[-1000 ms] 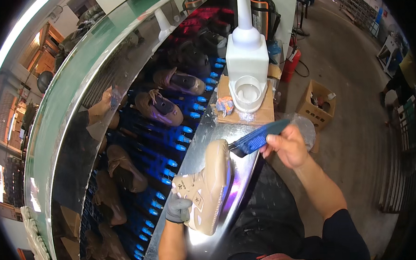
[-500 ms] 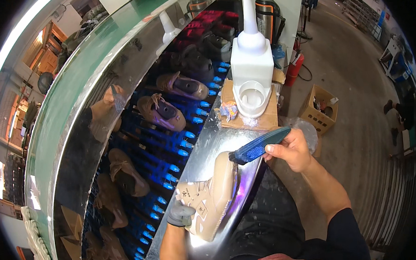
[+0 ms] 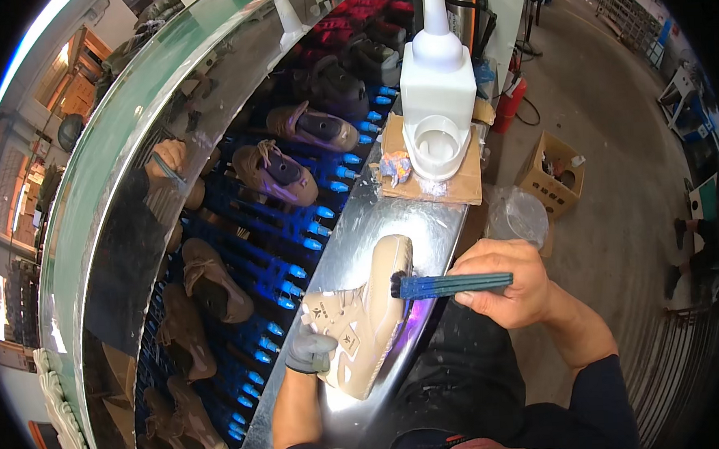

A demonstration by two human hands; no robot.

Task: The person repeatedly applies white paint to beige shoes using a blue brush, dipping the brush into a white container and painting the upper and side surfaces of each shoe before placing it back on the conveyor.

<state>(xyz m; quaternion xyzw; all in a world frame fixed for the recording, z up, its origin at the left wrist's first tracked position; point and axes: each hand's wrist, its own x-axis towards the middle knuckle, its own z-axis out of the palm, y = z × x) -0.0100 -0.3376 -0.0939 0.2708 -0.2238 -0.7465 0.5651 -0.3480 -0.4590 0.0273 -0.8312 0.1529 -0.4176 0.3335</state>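
Note:
A beige lace-up sneaker [image 3: 363, 326] is tilted onto its side over the shiny metal ledge, toe pointing away from me and sole edge to the right. My left hand [image 3: 311, 351], in a grey glove, grips it near the collar and laces. In my bare right hand [image 3: 509, 282] is a flat brush [image 3: 452, 285] with a blue-green handle and short dark bristles. The bristle end meets the edge between upper and sole near the toe. Part of my left fingers is hidden by the shoe.
Several brown shoes [image 3: 276, 176] lie on a conveyor of rods with blue ends [image 3: 319, 228] to the left. A white long-necked container [image 3: 438, 86] stands on cardboard [image 3: 435, 191] ahead. A cardboard box [image 3: 554, 174] and red fire extinguisher [image 3: 511, 103] are on the floor at right.
My right hand has moved down and turned the brush level, bringing its bristles from the toe tip along the sole edge. The left hand still holds the sneaker.

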